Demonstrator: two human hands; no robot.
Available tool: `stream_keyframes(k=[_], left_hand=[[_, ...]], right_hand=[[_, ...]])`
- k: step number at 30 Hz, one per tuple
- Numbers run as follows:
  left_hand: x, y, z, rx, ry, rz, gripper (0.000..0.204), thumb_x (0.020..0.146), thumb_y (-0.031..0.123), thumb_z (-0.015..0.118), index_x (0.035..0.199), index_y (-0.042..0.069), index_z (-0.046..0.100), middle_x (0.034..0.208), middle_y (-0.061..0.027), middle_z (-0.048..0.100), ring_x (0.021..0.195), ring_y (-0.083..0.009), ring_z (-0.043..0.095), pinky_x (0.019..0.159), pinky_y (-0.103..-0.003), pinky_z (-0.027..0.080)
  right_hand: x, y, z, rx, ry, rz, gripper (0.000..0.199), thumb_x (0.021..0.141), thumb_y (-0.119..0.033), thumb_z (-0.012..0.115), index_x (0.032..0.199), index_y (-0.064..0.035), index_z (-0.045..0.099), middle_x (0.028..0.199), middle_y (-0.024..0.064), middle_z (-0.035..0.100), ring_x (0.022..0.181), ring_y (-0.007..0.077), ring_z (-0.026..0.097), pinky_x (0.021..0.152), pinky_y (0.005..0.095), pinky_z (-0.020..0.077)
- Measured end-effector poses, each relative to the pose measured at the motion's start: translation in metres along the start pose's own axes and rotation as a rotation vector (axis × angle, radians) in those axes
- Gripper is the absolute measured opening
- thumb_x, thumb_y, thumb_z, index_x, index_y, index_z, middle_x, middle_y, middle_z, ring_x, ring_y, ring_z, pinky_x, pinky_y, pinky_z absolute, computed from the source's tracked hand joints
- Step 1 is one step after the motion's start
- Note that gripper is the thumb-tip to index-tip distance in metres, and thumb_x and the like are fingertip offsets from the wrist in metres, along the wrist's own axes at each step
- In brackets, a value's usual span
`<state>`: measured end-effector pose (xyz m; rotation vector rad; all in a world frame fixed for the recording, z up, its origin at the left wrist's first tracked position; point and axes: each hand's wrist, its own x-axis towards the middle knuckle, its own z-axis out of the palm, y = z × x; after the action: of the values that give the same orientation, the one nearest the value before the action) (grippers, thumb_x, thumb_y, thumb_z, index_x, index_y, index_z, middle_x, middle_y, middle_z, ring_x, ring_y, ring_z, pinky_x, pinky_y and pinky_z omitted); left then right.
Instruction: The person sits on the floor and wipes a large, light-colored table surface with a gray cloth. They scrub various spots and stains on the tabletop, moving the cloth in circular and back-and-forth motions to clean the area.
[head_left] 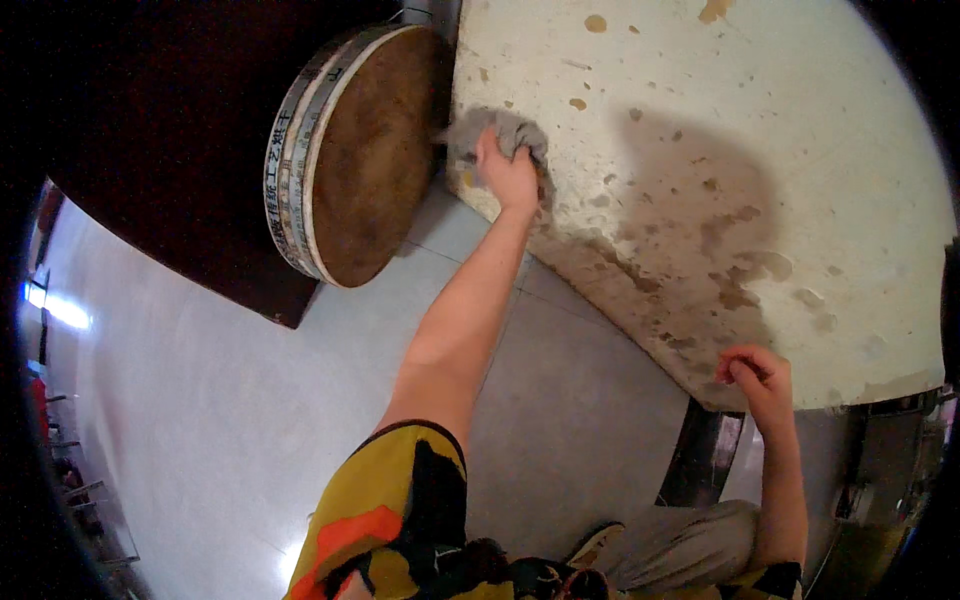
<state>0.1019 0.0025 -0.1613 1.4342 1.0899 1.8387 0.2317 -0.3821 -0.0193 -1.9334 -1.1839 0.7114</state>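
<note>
In the head view, the left hand (511, 178) grips a bunched grey rag (467, 140) on a stained cream table (860, 190), at its left corner, near a drum-shaped object (378, 165). By the near corner, the right hand (764, 385) curls its fingers together; contact cannot be told.

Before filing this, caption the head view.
Left hand holding a grey cloth on a stained pale tabletop; right hand near its edge.
</note>
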Motion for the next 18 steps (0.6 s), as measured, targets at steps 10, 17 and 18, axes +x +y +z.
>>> stream_keyframes(k=[10, 17, 18], left_hand=[[-0.010, 0.012, 0.011, -0.085, -0.036, -0.335, 0.059, 0.067, 0.004, 0.065, 0.120, -0.004, 0.042, 0.117, -0.0217, 0.043, 0.110, -0.0362, 0.044, 0.095, -0.040, 0.036], [-0.023, 0.074, 0.016, -0.096, -0.127, 0.139, 0.055, 0.062, -0.003, 0.065, 0.113, 0.001, 0.044, 0.116, -0.0191, 0.041, 0.110, -0.0368, 0.043, 0.095, -0.040, 0.035], [-0.032, 0.062, 0.012, -0.080, -0.088, -0.029, 0.056, 0.064, -0.002, 0.065, 0.116, 0.001, 0.043, 0.116, -0.0192, 0.041, 0.110, -0.0373, 0.043, 0.095, -0.040, 0.035]], right_hand=[[0.001, -0.006, 0.002, -0.003, -0.027, 0.010, 0.014, 0.085, -0.003, 0.053, 0.095, 0.0015, 0.063, 0.085, 0.0070, 0.065, 0.077, 0.0139, 0.060, 0.072, 0.0269, 0.0489], [0.000, -0.003, -0.002, -0.040, -0.010, 0.018, 0.016, 0.085, -0.005, 0.053, 0.095, 0.0021, 0.063, 0.083, 0.0064, 0.065, 0.076, 0.0136, 0.060, 0.071, 0.0266, 0.0484], [0.001, 0.000, -0.001, -0.026, -0.003, 0.020, 0.016, 0.085, -0.005, 0.053, 0.095, 0.0022, 0.062, 0.083, 0.0063, 0.064, 0.076, 0.0135, 0.060, 0.071, 0.0266, 0.0485]])
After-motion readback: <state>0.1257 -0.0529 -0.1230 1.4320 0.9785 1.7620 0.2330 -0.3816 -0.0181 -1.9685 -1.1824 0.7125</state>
